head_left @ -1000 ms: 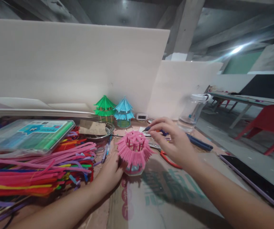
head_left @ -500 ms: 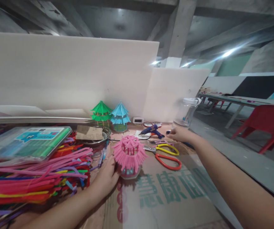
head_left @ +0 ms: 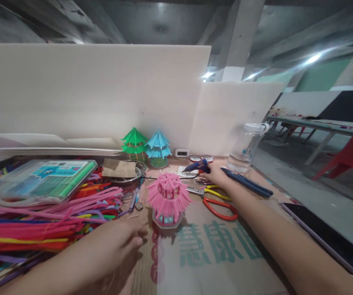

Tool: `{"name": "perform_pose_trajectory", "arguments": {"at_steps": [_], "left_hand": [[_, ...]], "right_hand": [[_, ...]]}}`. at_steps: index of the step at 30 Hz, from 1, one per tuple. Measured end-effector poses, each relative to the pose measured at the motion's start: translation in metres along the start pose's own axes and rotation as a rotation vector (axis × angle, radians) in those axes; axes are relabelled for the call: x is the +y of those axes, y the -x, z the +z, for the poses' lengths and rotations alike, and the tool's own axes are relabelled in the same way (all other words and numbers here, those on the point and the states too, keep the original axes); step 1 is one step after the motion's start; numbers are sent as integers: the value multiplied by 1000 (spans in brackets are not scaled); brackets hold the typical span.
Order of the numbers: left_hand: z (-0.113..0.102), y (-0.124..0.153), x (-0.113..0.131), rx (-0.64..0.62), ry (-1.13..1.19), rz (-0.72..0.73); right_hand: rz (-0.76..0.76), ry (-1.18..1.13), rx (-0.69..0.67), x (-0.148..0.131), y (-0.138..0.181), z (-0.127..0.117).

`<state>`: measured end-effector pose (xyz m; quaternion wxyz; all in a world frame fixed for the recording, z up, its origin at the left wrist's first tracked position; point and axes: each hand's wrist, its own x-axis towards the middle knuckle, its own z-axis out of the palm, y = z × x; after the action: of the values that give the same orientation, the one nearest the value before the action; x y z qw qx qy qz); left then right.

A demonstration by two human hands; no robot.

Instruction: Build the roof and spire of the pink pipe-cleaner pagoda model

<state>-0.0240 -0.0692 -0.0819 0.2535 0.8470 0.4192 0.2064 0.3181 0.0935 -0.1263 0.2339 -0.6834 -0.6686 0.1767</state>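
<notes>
A small pink pavilion model (head_left: 169, 196) with a two-tiered fuzzy roof stands upright on the cardboard. My left hand (head_left: 130, 235) is just left of it, not touching, fingers loosely bent and holding nothing. Farther back, my right hand (head_left: 216, 177) is closed around the handle of a dark blue hot glue gun (head_left: 195, 166), which hides the grip. The gun's nozzle points left over a white paper scrap (head_left: 184, 172). Scissors (head_left: 218, 208) with one yellow and one red handle lie beside my right wrist.
Green (head_left: 134, 141) and blue pavilion models (head_left: 158, 145) stand at the back. Bundles of pipe cleaners (head_left: 41, 229) and a plastic case (head_left: 38, 180) fill the left. A water bottle (head_left: 240, 153), a long dark blue tool (head_left: 246, 182) and a phone (head_left: 326, 237) are on the right.
My left hand has let go of the pink pavilion and drawn back toward me. My right hand has moved left from the dark blue tool's end onto the glue gun.
</notes>
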Motion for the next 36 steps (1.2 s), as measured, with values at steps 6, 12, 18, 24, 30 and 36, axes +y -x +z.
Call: {"name": "perform_pose_trajectory", "arguments": {"at_steps": [6, 12, 18, 24, 30, 36], "left_hand": [[-43, -23, 34, 114, -300, 66], [-50, -77, 41, 231, -449, 362], [-48, -95, 35, 177, -417, 452], [-46, -98, 33, 146, -571, 594], [-49, -100, 35, 100, -603, 628], [-45, -101, 32, 119, -524, 586]], "right_hand": [[58, -104, 27, -4, 6, -5], [83, -282, 62, -11, 23, -24], [-33, -484, 91, -30, 49, -48], [-278, -751, 7, -41, 75, -63], [-366, -723, -167, -41, 101, -65], [-320, -553, -155, -42, 124, -62]]}}
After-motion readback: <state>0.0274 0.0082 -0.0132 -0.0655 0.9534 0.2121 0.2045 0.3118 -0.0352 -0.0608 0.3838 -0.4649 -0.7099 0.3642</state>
